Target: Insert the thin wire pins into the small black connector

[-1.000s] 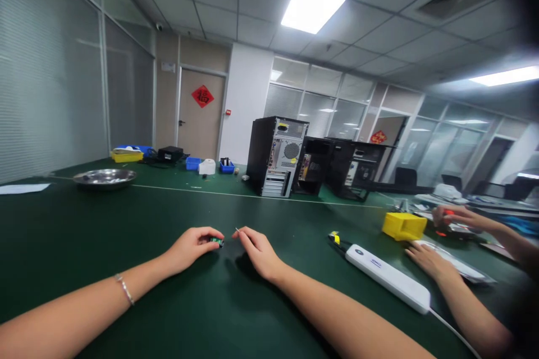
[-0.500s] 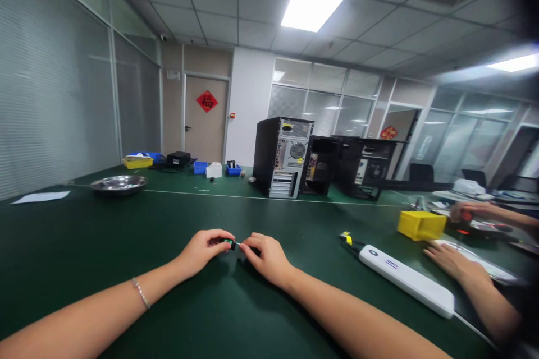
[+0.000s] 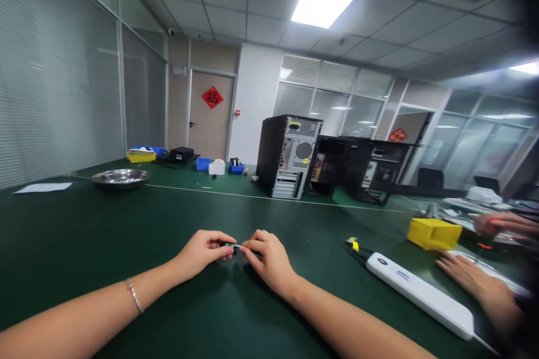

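My left hand (image 3: 208,248) pinches a small black and green part (image 3: 231,246), perhaps a little circuit piece, between thumb and fingers. Most of the part is hidden by the fingertips. Facing it, my right hand (image 3: 266,257) is closed in a pinch on a thin, light-coloured pin or shaft (image 3: 238,246). That shaft reaches toward the small part; whether the two touch I cannot tell. Both hands are just above the dark green table (image 3: 177,314), fingertips nearly meeting.
A white power-strip-like bar (image 3: 421,294) and a yellow bin (image 3: 433,234) are to the right, beside a co-worker's hand (image 3: 467,277). Black computer cases (image 3: 273,157) stand across the back. A metal bowl (image 3: 120,178) and paper (image 3: 42,187) lie at left.
The view has turned slightly left, so the background has shifted right. My hands keep the same pinch, with the small part tilted a little differently and more of its underside showing.
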Available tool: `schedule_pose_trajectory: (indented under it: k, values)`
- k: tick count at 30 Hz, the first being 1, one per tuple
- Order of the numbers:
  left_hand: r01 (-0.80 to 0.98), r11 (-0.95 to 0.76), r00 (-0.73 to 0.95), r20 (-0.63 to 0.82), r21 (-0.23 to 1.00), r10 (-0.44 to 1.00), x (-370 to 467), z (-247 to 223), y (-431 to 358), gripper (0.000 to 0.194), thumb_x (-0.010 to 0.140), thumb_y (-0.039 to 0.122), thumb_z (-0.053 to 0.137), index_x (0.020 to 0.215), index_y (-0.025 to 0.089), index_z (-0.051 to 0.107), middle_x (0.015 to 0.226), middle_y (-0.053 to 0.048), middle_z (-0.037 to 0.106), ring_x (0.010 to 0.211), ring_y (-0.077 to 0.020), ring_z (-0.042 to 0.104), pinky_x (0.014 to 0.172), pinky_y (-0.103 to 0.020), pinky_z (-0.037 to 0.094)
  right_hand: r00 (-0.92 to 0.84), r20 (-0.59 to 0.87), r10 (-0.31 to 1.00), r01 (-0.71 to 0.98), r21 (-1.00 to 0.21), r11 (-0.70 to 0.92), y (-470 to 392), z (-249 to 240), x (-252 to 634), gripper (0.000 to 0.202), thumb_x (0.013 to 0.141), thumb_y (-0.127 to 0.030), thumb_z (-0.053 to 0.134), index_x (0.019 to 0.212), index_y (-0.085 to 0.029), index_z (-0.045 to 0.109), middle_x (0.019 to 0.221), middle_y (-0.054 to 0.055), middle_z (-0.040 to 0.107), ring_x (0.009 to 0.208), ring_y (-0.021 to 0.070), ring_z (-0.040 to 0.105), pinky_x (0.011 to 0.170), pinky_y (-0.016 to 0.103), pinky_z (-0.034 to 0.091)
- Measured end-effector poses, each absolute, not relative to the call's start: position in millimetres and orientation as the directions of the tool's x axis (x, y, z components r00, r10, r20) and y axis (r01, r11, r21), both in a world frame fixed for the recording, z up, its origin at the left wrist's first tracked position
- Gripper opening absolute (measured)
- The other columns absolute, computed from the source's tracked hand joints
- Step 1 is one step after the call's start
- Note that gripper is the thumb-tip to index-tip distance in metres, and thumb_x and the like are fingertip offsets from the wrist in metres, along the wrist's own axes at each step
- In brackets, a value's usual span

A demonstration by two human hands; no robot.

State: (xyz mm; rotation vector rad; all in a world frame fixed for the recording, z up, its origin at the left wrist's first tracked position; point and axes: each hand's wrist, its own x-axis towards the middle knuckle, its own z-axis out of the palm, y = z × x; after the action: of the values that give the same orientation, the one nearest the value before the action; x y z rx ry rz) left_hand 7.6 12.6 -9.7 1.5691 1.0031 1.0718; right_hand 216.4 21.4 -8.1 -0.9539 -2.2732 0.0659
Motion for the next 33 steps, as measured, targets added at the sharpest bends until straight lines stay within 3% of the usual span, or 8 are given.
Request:
schedule_pose_trajectory:
  k: [4,10,17,20,25,30,33]
  values:
    - [0.130,-0.207,0.267,0.167,0.970,0.949,8.3,-8.0,10.1,0.035,0.067,0.033,0.075,0.095,0.012,0.070,0.079,-0.007,0.075,0.073,-0.0210,0.069,0.075,-0.035,0.054,-0.507,0.554,0.660,0.621,-0.296,0.726,19.3,-7.8,215.8,0.024,0.092,-0.035,0.051,0.092,-0.025,0.073,0.081,0.004,0.061,0.079,0.0161,0.054,0.073,0.029,0.037]
    - [0.207,-0.306,0.272,0.246,0.929,0.930,8.8,-5.7,8.7,0.030,0.068,0.032,0.074,0.093,0.015,0.073,0.090,-0.007,0.074,0.084,-0.0229,0.069,0.082,-0.035,0.053,-0.508,0.540,0.672,0.538,-0.410,0.736,20.1,-8.9,216.7,0.026,0.092,-0.036,0.051,0.091,-0.024,0.074,0.078,0.003,0.060,0.075,0.0145,0.054,0.070,0.026,0.040]
    - [0.121,-0.189,0.212,0.160,0.975,0.964,12.8,-0.1,4.5,0.036,0.066,0.034,0.076,0.096,0.015,0.071,0.085,-0.007,0.076,0.081,-0.0223,0.069,0.083,-0.036,0.053,-0.464,0.528,0.711,0.508,-0.499,0.702,19.6,-6.8,215.0,0.025,0.091,-0.035,0.051,0.085,-0.020,0.071,0.076,0.002,0.059,0.072,0.0136,0.052,0.068,0.025,0.040]
    - [0.099,-0.191,0.142,0.176,0.977,0.974,12.1,1.8,4.7,0.038,0.065,0.037,0.076,0.095,0.016,0.071,0.094,-0.008,0.075,0.089,-0.0243,0.068,0.087,-0.038,0.051,-0.344,0.562,0.752,0.446,-0.606,0.658,23.3,-6.6,216.2,0.030,0.091,-0.040,0.048,0.076,-0.018,0.062,0.072,0.000,0.054,0.069,0.0129,0.049,0.067,0.024,0.039]
    - [0.080,-0.235,0.077,0.229,0.969,0.970,6.6,-2.4,12.0,0.036,0.060,0.039,0.079,0.086,0.016,0.071,0.103,-0.010,0.073,0.101,-0.0273,0.065,0.094,-0.041,0.047,-0.177,0.519,0.836,0.355,-0.759,0.546,34.0,-8.2,220.8,0.044,0.091,-0.050,0.039,0.060,-0.019,0.040,0.059,-0.004,0.034,0.057,0.0106,0.034,0.055,0.023,0.030]
    - [0.059,-0.182,0.120,0.174,0.981,0.977,6.4,-4.1,13.0,0.038,0.064,0.038,0.077,0.094,0.016,0.070,0.095,-0.007,0.073,0.089,-0.0226,0.067,0.091,-0.039,0.049,-0.207,0.501,0.840,0.347,-0.766,0.542,36.0,-10.9,220.3,0.045,0.091,-0.050,0.039,0.059,-0.020,0.035,0.058,-0.005,0.030,0.056,0.0101,0.031,0.054,0.022,0.028]
    - [0.072,-0.182,0.147,0.170,0.981,0.974,8.0,-2.9,11.2,0.042,0.067,0.039,0.075,0.101,0.016,0.068,0.093,-0.007,0.072,0.083,-0.0206,0.066,0.084,-0.037,0.051,-0.254,0.497,0.829,0.423,-0.714,0.558,32.4,-11.8,218.4,0.044,0.091,-0.050,0.042,0.060,-0.019,0.040,0.057,-0.005,0.033,0.055,0.0100,0.033,0.054,0.022,0.029]
